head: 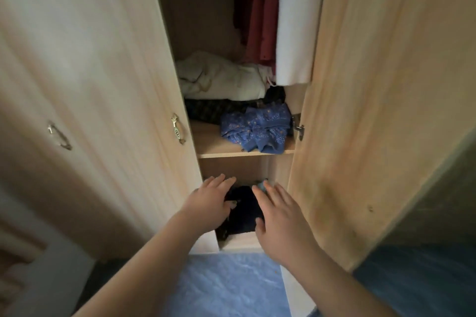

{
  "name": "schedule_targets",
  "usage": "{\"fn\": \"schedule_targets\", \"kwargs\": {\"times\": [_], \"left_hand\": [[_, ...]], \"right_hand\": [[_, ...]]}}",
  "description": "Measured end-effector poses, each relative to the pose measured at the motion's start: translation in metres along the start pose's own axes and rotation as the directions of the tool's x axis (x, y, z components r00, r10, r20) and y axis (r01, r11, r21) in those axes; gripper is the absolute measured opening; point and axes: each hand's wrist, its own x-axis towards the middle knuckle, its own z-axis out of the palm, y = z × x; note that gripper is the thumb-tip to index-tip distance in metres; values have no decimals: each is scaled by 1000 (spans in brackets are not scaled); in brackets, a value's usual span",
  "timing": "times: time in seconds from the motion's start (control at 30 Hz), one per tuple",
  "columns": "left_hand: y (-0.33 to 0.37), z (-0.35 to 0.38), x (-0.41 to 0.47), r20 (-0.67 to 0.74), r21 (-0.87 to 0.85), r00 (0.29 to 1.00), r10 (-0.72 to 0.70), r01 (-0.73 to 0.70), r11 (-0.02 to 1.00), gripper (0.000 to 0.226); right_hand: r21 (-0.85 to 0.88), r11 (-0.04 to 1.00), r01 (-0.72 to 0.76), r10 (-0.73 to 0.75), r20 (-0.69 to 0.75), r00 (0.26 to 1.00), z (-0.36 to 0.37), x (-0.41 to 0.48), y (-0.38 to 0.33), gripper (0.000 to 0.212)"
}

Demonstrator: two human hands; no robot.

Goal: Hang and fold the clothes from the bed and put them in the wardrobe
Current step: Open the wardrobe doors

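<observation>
Fingers (219, 180) of the left hand (208, 203) lie straight and a little apart on the left edge of a dark garment (244, 211). The thumb is pressed to the cloth and clamps nothing. Far left, the closed door (90, 72) of the wardrobe (180, 20) is pale wood-grain board with a curved metal handle (60, 136). A second handle (177, 128) by the door's edge carries a small oval plate whose marks are too small to read.

The dark garment lies in the narrow lower compartment, its walls close to both hands. Above it a thin-edged shelf (213, 141) shows bare board at its left front. A rumpled white bundle (219, 77) and a dark patterned cloth (211, 108) lie further back, and a crumpled blue dotted garment (260, 126) is at the right front. Red clothes (257, 8) and a white one (296, 20) hang above.

The right hand (280, 224) rests flat on the dark garment's right side, fingers straight and slightly spread. Rightmost, the open door (373, 85) stands out on a metal hinge (298, 127). Blue floor (226, 283) lies below.
</observation>
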Motion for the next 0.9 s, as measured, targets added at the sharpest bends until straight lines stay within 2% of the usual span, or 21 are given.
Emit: {"fn": "schedule_targets", "kwargs": {"times": [0.17,0.33,0.43,0.5,0.6,0.67,0.8,0.9], "left_hand": [[-98,-29,30,-57,-82,988,-140,136,987,63],[-158,-52,94,-122,-273,972,-201,162,948,59],[-181,-55,135,-222,-492,939,-263,126,862,40],[-191,-52,153,-292,-633,876,-384,124,764,20],[-199,-45,163,-354,-729,811,-465,72,680,26],[-200,-42,162,-365,-737,821,-440,35,675,26],[-195,-49,148,-317,-698,891,-326,14,716,30],[-190,-57,130,-242,-704,919,-311,54,708,28]], "right_hand": [[-50,999,6,0,118,993,39,107,-43,71],[-17,999,-28,30,157,987,59,204,-76,69],[-19,997,-69,72,146,987,65,249,-86,68],[24,992,-127,122,148,981,68,272,-89,69],[131,972,-197,175,165,971,71,294,-94,73],[180,963,-203,172,176,969,70,302,-102,74],[224,952,-208,173,164,971,53,301,-124,72],[281,945,-169,132,146,980,40,285,-137,72]]}}
